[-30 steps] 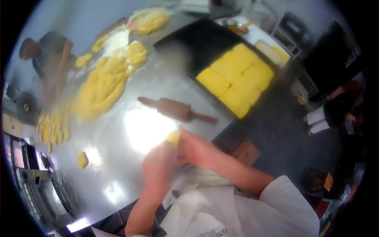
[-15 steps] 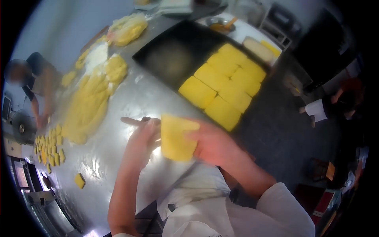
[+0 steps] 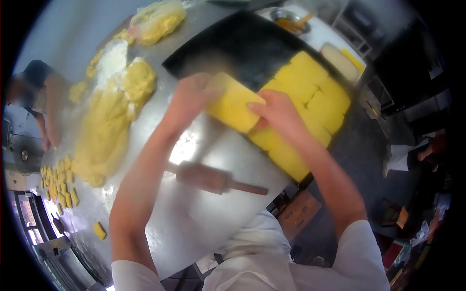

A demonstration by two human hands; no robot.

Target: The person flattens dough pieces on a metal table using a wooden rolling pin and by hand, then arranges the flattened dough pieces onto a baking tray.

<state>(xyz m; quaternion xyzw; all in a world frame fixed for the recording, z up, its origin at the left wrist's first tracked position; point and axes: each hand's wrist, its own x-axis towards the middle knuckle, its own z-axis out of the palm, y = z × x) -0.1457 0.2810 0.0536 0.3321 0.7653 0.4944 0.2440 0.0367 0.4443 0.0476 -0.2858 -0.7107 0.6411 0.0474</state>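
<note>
The left hand (image 3: 194, 92), its fingers blurred, grips the left edge of a yellow dough sheet (image 3: 233, 103) while the right hand (image 3: 276, 109) pinches the opposite side, thumb on top, at the upper center of the frame. The sheet spans the edge of a black tray (image 3: 228, 43), where more yellow sheets (image 3: 310, 89) lie at right; its height above them cannot be told. Soft dough could stretch or tear if the hands pull apart unevenly, and a sagging edge could fold or stick against neighboring pieces. A rolling pin (image 3: 201, 178) rests on the metal table (image 3: 213, 218), lower center.
</note>
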